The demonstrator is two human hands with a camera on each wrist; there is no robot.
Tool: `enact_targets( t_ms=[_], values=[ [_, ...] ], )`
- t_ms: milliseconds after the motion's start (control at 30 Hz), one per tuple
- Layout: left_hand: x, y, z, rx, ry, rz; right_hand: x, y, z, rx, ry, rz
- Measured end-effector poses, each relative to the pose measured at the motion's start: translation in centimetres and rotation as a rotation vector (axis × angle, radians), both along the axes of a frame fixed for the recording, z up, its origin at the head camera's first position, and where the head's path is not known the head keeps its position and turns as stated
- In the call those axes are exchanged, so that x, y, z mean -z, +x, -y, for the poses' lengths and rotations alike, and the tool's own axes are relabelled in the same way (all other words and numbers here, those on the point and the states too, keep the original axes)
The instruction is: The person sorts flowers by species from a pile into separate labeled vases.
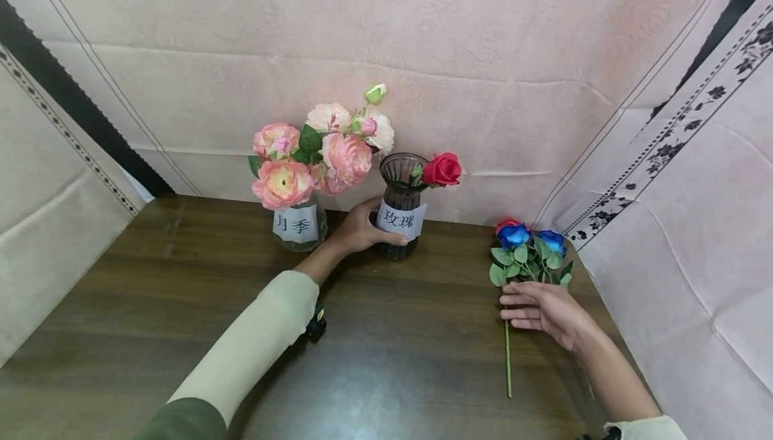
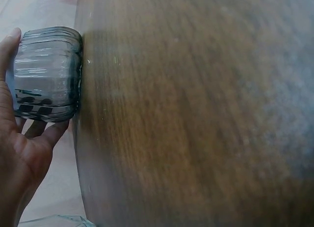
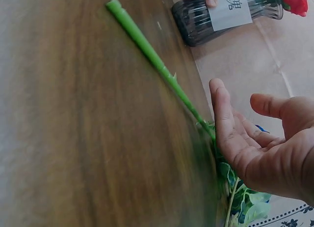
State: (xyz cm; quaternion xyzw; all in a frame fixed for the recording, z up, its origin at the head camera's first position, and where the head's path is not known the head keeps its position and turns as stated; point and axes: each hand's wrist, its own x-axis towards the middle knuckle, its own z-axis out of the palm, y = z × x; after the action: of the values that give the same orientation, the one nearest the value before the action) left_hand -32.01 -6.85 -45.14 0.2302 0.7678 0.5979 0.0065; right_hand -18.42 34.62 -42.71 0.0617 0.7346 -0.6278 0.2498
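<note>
My left hand [image 1: 362, 229] grips a dark ribbed glass vase [image 1: 395, 245] low on its body, thumb across the front by its white label and fingers round the back. One red rose [image 1: 443, 170] leans out of the vase mouth to the right. At the right, blue roses [image 1: 514, 234] and a red one behind them lie on the table with their green leaves. My right hand [image 1: 546, 309] is over their stems, fingers extended and thumb apart in the right wrist view. A long bare green stem [image 3: 147, 47] runs out past the fingers toward the table's front.
Left of the dark vase stands a clear glass vase [image 1: 323, 222] with a white label, full of pink and white flowers [image 1: 345, 158]. Pale patterned cloth [image 1: 423, 24] hangs behind the brown wooden table [image 1: 386, 353] and along both sides.
</note>
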Motion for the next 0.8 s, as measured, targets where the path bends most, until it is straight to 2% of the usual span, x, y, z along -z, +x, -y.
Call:
enact_targets(
  t_ms=[333,567,800],
  values=[
    [-0.1,0.0,0.0,0.003,0.005,-0.003,0.9,0.9,-0.3,0.026,0.049,0.015],
    [-0.1,0.0,0.0,0.002,0.005,0.000,1.6,1.4,-0.4,0.035,0.088,-0.012],
    [0.0,0.0,0.0,0.006,0.008,0.003,2.2,1.5,0.7,0.096,0.224,-0.041]
  ],
)
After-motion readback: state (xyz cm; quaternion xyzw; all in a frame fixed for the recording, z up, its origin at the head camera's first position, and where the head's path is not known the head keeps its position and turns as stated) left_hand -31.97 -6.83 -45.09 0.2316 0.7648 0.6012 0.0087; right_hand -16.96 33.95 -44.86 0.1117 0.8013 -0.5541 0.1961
